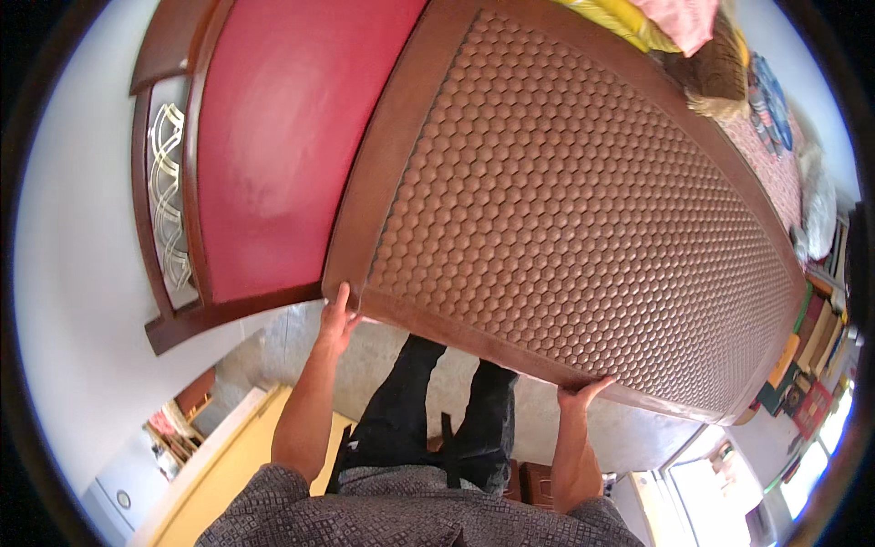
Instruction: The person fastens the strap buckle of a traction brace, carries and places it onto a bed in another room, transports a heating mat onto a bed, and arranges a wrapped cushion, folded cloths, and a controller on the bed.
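Observation:
A large flat brown panel (565, 201) fills the middle of the head view, with raised hexagons inside a smooth border. I cannot tell whether it is a mattress or a board. At its near left corner my left hand (339, 319) grips the edge, thumb on top and most of the fingers beneath. My right hand (583, 394) is closed on the near edge farther right, thumb lying along the top and fingers hidden underneath. Beside the panel's left edge lies a red surface (273, 146) set in a dark wooden bed frame, its end fitted with a white metal ornament (169, 191).
Cloths and a yellow bundle (620, 20) are piled beyond the panel's far edge. A clear plastic-wrapped bundle (818, 210) and stacked boxes and books (811, 346) stand at the right. A yellow-topped piece of furniture (214, 465) is at the lower left. Grey floor (383, 365) shows around my legs.

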{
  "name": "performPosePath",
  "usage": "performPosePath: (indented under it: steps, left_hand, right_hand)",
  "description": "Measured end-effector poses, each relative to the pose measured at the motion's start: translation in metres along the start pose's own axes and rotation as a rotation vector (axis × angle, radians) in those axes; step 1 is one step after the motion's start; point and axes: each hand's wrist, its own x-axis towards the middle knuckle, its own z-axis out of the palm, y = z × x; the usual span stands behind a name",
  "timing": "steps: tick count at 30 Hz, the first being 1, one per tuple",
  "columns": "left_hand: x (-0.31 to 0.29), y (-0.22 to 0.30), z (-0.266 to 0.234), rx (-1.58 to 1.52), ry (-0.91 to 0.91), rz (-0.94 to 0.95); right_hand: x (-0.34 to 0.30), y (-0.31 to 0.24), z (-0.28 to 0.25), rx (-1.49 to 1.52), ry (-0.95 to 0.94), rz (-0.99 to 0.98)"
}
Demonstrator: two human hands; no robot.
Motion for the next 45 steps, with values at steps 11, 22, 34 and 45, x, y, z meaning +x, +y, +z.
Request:
performPosePath:
  steps: [11, 22, 34, 45]
  left_hand:
    - [-0.023, 0.008, 0.020, -0.059, -0.073, -0.033]
    - [-0.038, -0.070, 0.084, -0.236, -0.152, -0.113]
    - [-0.029, -0.095, 0.124, -0.072, -0.332, -0.200]
    - [-0.032, -0.092, 0.107, 0.453, -0.390, -0.227]
  right_hand:
    - [0.014, 0.000, -0.009, -0.043, 0.102, -0.052]
    - [0.006, -0.009, -0.008, 0.009, 0.031, 0.032]
    - [0.044, -0.023, -0.027, 0.008, 0.531, -0.110]
    - [-0.013, 0.017, -0.071, -0.003, 0.111, -0.188]
